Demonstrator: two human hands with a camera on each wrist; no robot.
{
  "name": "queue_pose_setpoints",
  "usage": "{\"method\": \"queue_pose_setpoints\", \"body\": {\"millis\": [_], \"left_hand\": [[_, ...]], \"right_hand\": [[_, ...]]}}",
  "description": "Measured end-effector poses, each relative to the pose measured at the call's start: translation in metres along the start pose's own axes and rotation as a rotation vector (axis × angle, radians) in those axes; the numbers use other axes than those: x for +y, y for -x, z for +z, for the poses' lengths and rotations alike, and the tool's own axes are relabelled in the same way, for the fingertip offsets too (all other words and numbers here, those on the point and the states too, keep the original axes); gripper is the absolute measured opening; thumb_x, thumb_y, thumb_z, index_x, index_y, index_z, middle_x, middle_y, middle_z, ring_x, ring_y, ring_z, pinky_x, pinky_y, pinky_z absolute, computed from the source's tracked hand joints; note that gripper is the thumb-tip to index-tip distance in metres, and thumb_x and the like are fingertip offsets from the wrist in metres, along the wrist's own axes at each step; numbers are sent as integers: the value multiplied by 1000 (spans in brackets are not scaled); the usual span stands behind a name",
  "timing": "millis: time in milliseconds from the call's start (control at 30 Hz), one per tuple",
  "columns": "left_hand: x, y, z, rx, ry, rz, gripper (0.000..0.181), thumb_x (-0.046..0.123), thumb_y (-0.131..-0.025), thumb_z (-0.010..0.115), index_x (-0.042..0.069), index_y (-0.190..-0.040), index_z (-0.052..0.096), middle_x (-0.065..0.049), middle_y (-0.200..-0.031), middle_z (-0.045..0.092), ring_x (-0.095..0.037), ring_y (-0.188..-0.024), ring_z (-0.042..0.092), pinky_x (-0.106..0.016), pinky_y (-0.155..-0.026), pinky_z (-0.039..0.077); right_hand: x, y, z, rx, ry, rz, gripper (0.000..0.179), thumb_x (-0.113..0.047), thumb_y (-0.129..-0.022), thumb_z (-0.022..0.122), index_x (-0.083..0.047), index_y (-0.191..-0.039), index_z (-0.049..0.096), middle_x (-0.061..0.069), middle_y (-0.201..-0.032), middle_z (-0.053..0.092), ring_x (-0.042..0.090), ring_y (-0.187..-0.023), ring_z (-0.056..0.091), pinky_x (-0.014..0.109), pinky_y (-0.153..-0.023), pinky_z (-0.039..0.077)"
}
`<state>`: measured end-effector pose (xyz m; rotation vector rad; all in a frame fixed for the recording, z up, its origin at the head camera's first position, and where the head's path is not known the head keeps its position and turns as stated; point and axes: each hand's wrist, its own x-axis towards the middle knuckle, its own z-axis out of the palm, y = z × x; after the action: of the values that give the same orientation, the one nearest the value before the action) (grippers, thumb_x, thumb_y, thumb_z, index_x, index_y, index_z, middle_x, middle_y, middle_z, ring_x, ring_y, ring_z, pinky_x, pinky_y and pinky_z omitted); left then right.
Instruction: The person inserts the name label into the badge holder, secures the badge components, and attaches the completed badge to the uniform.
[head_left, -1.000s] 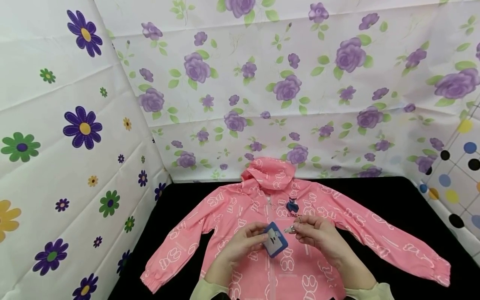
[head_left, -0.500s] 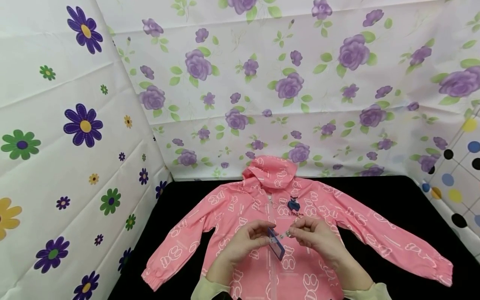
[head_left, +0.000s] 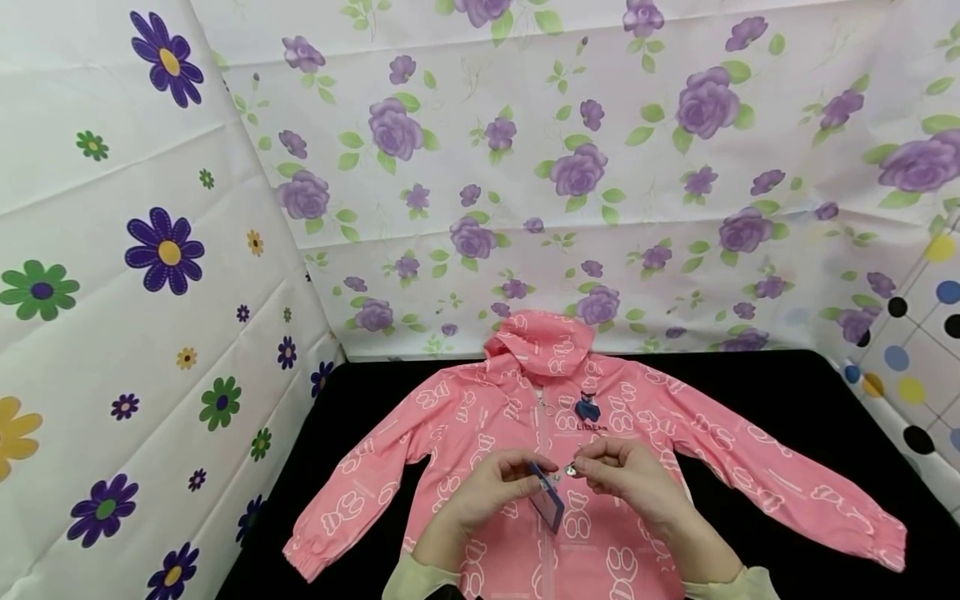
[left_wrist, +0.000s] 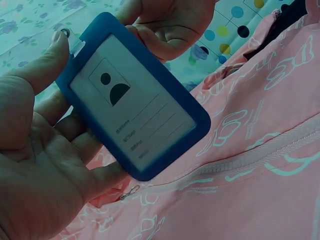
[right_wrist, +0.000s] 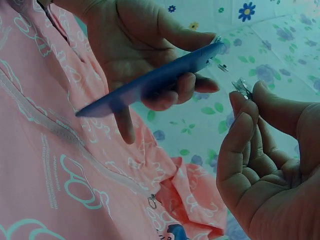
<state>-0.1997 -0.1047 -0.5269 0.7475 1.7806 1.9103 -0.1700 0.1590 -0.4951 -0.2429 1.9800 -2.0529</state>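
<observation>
My left hand (head_left: 487, 492) holds a blue-framed ID badge holder (left_wrist: 145, 115) by its slotted top end, thumb at the clear strap and fingers behind. The card inside shows a person icon and printed lines. My right hand (head_left: 633, 475) pinches a small metal badge clip (right_wrist: 242, 88) between thumb and fingertips. A clear strap with a metal snap (right_wrist: 223, 68) runs between the holder and the clip. Both hands are close over the front of a pink hooded jacket (head_left: 465, 417), which lies spread out with its zipper closed.
The jacket's sleeves stretch left (head_left: 352, 492) and right (head_left: 795, 483) on a black tabletop (head_left: 360, 400). A ring-shaped zipper pull (right_wrist: 152, 201) sits near the collar. Flower-print sheets (head_left: 480, 167) stand behind and at the left, with a dotted sheet (head_left: 911, 358) at the right.
The badge holder has turned from facing up to nearly edge-on in the head view. My right hand with the clip has moved slightly left and down, nearer the holder.
</observation>
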Motion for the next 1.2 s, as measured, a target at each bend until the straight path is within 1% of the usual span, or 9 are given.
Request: {"method": "queue_pose_setpoints", "body": {"millis": [133,200,300,400,467,700,867,1000,1200], "left_hand": [[0,0,1,25,-18,-56,33,10,-105,69,-14,-128,67,4,-107,75,-7,-90,66,-21,-75,54],[0,0,2,26,-19,-60,33,11,-105,69,-15,-125,67,6,-100,74,-7,-86,65,-20,-72,52],[-2,0,2,22,-17,-46,33,11,-105,69,-18,-120,67,7,-95,74,-6,-81,64,-19,-70,52],[-2,-1,3,27,-30,-37,32,10,-104,70,-19,-116,67,8,-94,75,-5,-79,63,-19,-68,51],[-2,0,3,36,-37,-48,31,11,-104,71,-18,-115,68,8,-94,75,-5,-78,63,-19,-67,51],[1,0,5,73,-55,-104,29,15,-102,74,-12,-114,73,5,-93,76,-7,-75,64,-21,-64,51],[1,0,6,71,-65,-98,28,16,-103,74,-10,-112,74,4,-91,75,-7,-73,63,-20,-61,51],[1,0,6,77,-92,-101,26,16,-103,73,-8,-111,75,4,-89,74,-7,-72,62,-20,-61,50],[3,1,8,83,-116,-113,24,16,-102,73,-6,-111,75,4,-88,72,-8,-72,60,-21,-62,49]], "right_hand": [[0,0,0,-3,11,-11,32,-16,-105,71,12,-120,68,4,-102,77,12,-89,69,26,-79,60],[-1,0,0,0,11,-13,31,-16,-105,72,11,-119,69,4,-101,78,10,-88,69,26,-79,60],[-2,0,0,8,11,-10,32,-17,-104,73,12,-118,69,4,-100,77,10,-86,69,26,-78,60],[-3,1,1,18,11,-7,36,-17,-103,73,15,-120,68,4,-99,77,10,-85,68,25,-77,60],[-3,1,1,21,16,-6,37,-17,-103,73,16,-121,67,4,-99,76,10,-85,69,26,-78,60],[-3,1,1,21,29,-15,33,-18,-103,74,10,-121,72,9,-105,77,13,-88,71,27,-79,62],[-3,1,2,19,41,-26,36,-18,-104,73,13,-122,70,13,-106,78,17,-89,72,28,-79,62],[-4,1,2,9,56,-39,34,-18,-104,73,12,-122,71,15,-106,78,17,-89,72,28,-78,62],[-3,1,3,8,67,-29,33,-19,-103,74,9,-121,73,10,-104,79,15,-89,72,28,-79,62]]}}
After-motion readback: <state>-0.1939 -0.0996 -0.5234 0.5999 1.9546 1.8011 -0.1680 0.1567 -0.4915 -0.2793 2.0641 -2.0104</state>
